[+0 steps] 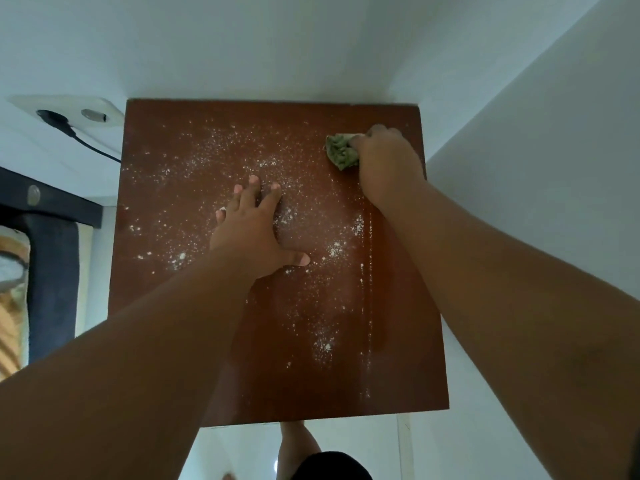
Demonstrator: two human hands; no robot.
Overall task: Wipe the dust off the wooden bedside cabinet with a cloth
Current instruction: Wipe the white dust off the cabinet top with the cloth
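Your right hand (pixel 384 157) sits at the far right corner of the wooden bedside cabinet (pixel 398 323), fingers curled down over a crumpled green cloth (pixel 341 150), which is pressed against the top close to the back edge. The cloth pokes out to the left of your knuckles.

Your left hand (pixel 252 230) lies flat near the middle of the top, fingers straight and spread, thumb out to the right, holding nothing (the fingertips rest right in the powder).

White dust (pixel 242 147) speckles most of the reddish-brown surface, thickest across the far middle and around your left hand, with smaller patches nearer the front. Along the right side a narrow strip looks much cleaner, bordered by a thin pale line of dust running from back to front.

The cabinet stands in a corner of white wall (pixel 277 46). To its left, a wall socket (pixel 69 110) carries a black plug and cable (pixel 93 147), and below that a dark bed frame (pixel 52 271) shows. Your leg (pixel 298 448) is visible below the front edge.
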